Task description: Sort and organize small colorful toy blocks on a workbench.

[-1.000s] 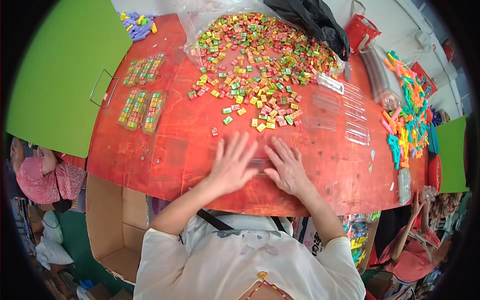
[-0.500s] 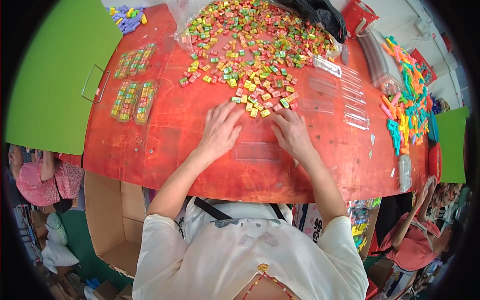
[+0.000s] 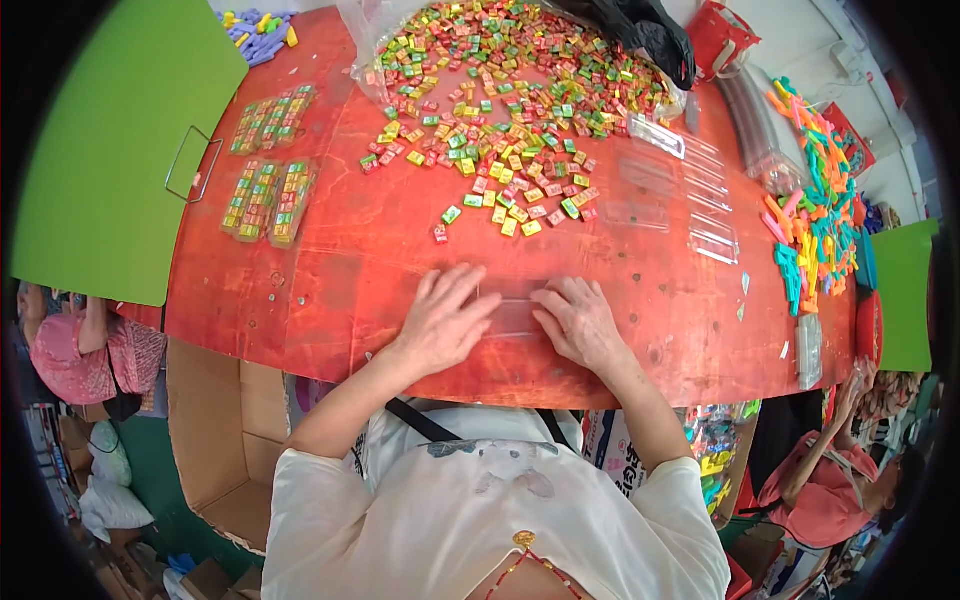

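A shallow clear plastic tray (image 3: 514, 316) lies on the red table in front of me, between my two hands. My left hand (image 3: 445, 318) is at its left end, palm down, with fingers apart and the thumb reaching over the tray. At the right end rests my right hand (image 3: 582, 322), its fingers bent and loosely parted, fingertips at the tray's edge. I see nothing held in either hand; what lies beneath the fingertips is hidden. Beyond them spreads a pile of small red, yellow and green blocks (image 3: 515, 185), with a stray red block (image 3: 440, 234) left of its near end.
Filled clear trays of blocks (image 3: 290, 203) lie at the left. More clear trays (image 3: 712, 235) lie right of the pile, near colourful plastic pieces (image 3: 820, 230). A green panel (image 3: 110, 150) borders the table's left side. A cardboard box (image 3: 215, 430) stands below.
Both hands have drawn back from the pile's near edge toward me, onto the clear tray's ends. A green and a red block now lie left of the pile's near end.
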A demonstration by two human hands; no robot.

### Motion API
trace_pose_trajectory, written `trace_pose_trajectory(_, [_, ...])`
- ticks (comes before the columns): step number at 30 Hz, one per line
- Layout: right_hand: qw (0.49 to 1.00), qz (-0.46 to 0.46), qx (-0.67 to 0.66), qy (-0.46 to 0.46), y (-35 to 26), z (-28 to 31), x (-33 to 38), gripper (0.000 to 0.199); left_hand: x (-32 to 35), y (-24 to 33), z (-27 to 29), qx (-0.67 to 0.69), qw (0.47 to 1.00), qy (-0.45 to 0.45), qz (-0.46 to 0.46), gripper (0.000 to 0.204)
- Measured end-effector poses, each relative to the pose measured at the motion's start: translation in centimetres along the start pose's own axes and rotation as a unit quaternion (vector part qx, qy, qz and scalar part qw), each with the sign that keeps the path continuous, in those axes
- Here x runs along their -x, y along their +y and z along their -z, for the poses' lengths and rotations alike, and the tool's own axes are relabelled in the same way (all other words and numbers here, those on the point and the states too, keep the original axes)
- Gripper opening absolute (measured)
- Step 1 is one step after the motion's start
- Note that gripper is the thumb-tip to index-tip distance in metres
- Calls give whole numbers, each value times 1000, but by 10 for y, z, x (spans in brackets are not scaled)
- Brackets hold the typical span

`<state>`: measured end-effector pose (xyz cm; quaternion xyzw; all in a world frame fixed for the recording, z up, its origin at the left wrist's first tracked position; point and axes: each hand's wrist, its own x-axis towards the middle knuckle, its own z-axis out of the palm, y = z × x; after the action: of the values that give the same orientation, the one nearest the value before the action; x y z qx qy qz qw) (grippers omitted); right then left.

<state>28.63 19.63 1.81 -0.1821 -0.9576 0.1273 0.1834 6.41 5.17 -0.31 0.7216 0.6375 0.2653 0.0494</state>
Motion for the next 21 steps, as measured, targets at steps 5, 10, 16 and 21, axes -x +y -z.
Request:
trace_pose_trajectory(5, [996, -40, 62, 55, 27, -12, -37, 28, -28, -51, 20, -181, 964, 74, 179, 51])
trace_pose_trajectory(10, [997, -21, 59, 45, 17, -29, -87, 34, -35, -70, 25, -179, 968, 29, 175, 55])
trace_pose_trajectory(16, [985, 78, 129, 79, 2, -65, -145, 24, -50, -66, 24, -157, 972, 12, 173, 33])
trace_pose_trajectory(21, [988, 70, 126, 62, -2, -65, -125, 11, -38, -56, 15, -151, 978, 46, 139, 25])
